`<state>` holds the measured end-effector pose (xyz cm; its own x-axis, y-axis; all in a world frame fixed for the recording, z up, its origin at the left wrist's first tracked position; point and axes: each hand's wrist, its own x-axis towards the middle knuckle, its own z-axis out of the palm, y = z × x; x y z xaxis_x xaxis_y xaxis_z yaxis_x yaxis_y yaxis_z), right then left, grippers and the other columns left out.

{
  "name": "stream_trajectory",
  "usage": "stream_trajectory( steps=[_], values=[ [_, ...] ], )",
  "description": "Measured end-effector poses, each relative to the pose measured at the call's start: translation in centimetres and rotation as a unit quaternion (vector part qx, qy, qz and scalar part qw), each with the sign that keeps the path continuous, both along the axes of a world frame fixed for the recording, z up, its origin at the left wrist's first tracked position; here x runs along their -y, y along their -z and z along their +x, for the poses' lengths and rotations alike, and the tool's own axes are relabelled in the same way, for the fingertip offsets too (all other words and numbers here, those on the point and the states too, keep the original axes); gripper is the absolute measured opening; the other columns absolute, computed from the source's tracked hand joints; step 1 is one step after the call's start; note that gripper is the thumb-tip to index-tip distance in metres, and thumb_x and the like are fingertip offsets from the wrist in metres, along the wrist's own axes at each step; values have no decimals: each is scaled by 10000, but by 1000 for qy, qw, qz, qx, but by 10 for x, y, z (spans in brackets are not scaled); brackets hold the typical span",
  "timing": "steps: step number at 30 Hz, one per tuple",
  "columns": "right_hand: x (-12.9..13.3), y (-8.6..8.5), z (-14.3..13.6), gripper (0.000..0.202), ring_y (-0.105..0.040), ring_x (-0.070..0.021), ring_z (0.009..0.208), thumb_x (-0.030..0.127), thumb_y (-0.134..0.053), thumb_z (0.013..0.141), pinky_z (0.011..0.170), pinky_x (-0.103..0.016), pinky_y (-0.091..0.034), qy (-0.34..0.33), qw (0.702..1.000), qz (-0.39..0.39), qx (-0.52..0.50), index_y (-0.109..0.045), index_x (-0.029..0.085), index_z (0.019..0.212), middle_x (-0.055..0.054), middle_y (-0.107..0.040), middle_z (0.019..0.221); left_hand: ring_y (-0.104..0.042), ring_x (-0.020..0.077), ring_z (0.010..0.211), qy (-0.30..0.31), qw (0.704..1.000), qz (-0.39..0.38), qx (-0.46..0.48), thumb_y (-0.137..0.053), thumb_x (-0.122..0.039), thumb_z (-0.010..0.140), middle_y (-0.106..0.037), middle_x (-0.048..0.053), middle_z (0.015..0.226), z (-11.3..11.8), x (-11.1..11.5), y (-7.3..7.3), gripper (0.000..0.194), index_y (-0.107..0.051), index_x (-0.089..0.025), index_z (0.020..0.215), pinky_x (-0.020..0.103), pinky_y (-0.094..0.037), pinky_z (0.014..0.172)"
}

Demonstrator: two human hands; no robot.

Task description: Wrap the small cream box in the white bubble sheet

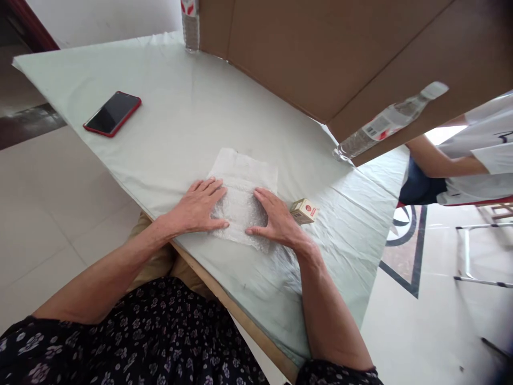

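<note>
A sheet of bubble wrap (242, 200) lies on the pale green tablecloth near the table's front edge. My left hand (202, 206) rests on its left side, fingers stretched out and thumb apart. On the right side, my right hand (276, 216) lies with fingers and thumb spread. Neither hand grips anything that I can see. Just right of my right hand stands a small beige box (303, 210) with a red mark on it.
A phone in a red case (113, 113) lies at the left. A large cardboard panel (320, 53) stands at the back, with a plastic bottle (388, 125) leaning against it and another bottle (191, 29) at its left end. A person in a white shirt (465, 155) sits at the right.
</note>
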<state>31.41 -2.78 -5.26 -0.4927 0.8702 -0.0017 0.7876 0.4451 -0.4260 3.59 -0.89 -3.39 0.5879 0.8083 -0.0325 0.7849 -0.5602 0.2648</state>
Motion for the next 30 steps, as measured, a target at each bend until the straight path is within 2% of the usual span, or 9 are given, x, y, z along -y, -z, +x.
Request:
stream_trajectory(
  steps=[3,5,7,9,13,17,21,26,30],
  values=[
    [-1,-1,1,1073,-319,-382,1539,783,-667,767,1247,-606,-286,-4,1000,-5,4,-325,196,1596,-185,-359,1649,-508,361,1370,-21,999,19,21,-583,-503,934,-564,192,1468,9,-1,-11,539,-582,-133,1326,529,-374,1133],
    [-1,-1,1,1058,-310,-381,1543,776,-661,779,1247,-612,-283,-3,1000,-5,5,-315,210,1602,-176,-353,1654,-524,367,1349,-36,998,42,31,-527,-434,973,-606,204,1400,20,-4,-15,431,-626,-122,1253,539,-373,1126],
    [-1,0,1,1047,-305,-378,1547,771,-660,784,1248,-612,-281,-4,1000,-3,4,-314,218,1603,-171,-354,1655,-426,369,1446,-12,998,46,30,-547,-429,963,-555,208,1469,30,-11,-13,468,-608,-112,1301,543,-306,1185],
    [-1,0,1,1052,-308,-376,1546,773,-666,777,1251,-602,-283,-4,1000,-2,3,-328,206,1596,-175,-357,1652,-384,359,1481,5,1000,19,15,-589,-498,932,-484,189,1554,32,-20,-6,612,-534,-127,1415,545,-260,1219],
    [-2,-1,0,1056,-316,-370,1543,762,-691,765,1258,-579,-281,-2,1000,-6,3,-358,177,1579,-191,-363,1646,-217,345,1571,34,999,-13,-8,-532,-616,939,-303,158,1677,19,-34,5,772,-402,-156,1544,554,-141,1265],
    [-4,1,1,1067,-312,-372,1543,752,-717,747,1262,-578,-269,0,1000,-12,1,-371,170,1571,-198,-357,1648,-270,367,1550,24,1000,2,8,-594,-582,909,-382,191,1630,8,-25,1,778,-430,-133,1524,563,-160,1261],
    [-3,2,-2,1058,-316,-385,1539,739,-715,754,1251,-607,-270,0,1000,-13,-5,-354,188,1582,-195,-364,1643,-317,345,1533,56,997,21,48,-609,-543,912,-436,173,1601,7,-3,4,706,-483,-150,1486,531,-194,1265],
    [5,-24,1,822,-409,-346,1493,629,-667,862,1230,-580,-330,15,999,21,-34,-417,240,1542,-151,-456,1594,-301,324,1545,55,997,-8,51,-634,-586,881,-412,149,1625,2,3,14,781,-446,-169,1513,509,-171,1279],
    [11,-51,38,681,-492,-369,1411,589,-645,888,1172,-607,-383,132,985,108,-24,-513,245,1460,-141,-552,1509,-299,313,1547,52,997,-16,56,-648,-590,863,-415,145,1624,1,0,14,832,-404,-168,1538,490,-157,1283]
  ],
)
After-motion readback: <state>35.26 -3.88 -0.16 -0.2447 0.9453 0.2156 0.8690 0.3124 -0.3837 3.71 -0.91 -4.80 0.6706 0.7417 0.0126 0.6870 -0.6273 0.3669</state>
